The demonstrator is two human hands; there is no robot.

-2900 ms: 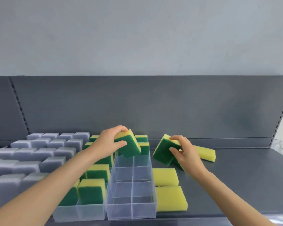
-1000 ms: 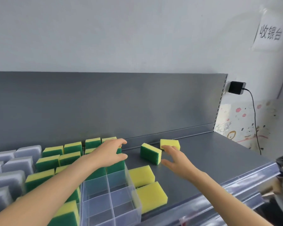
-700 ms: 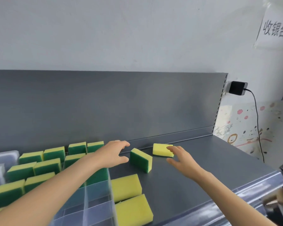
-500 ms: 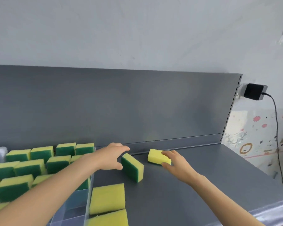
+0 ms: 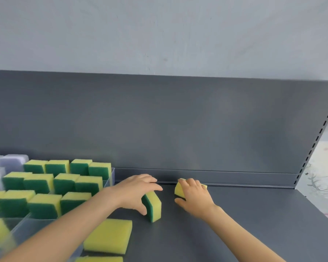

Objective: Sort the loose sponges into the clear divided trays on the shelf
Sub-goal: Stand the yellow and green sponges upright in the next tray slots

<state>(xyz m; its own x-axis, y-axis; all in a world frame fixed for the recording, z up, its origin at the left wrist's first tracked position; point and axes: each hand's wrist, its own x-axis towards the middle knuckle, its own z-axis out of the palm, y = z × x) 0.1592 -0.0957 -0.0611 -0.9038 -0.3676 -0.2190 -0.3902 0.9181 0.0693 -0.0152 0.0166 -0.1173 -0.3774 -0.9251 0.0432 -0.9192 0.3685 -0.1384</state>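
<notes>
On the grey shelf (image 5: 225, 224), a yellow-and-green sponge (image 5: 154, 207) stands on its edge. My left hand (image 5: 136, 191) reaches over its far end, thumb against the green face and fingers across the top. A second sponge (image 5: 179, 190) lies near the back wall, its near edge tilted up. My right hand (image 5: 195, 195) grips it, fingers curled over the top and thumb under the near edge. At the left, clear divided trays (image 5: 110, 176) hold several yellow-green sponges standing upright.
Two loose sponges lie flat, yellow side up, near the front: one (image 5: 110, 237) beside my left forearm and another (image 5: 100, 259) at the bottom edge. Grey sponges (image 5: 9, 163) fill the far left. The shelf's back panel (image 5: 178, 129) rises close behind both hands.
The camera has swung back left and down. My left hand has closed over the upright sponge, and my right hand has moved onto the far sponge and taken hold of it.
</notes>
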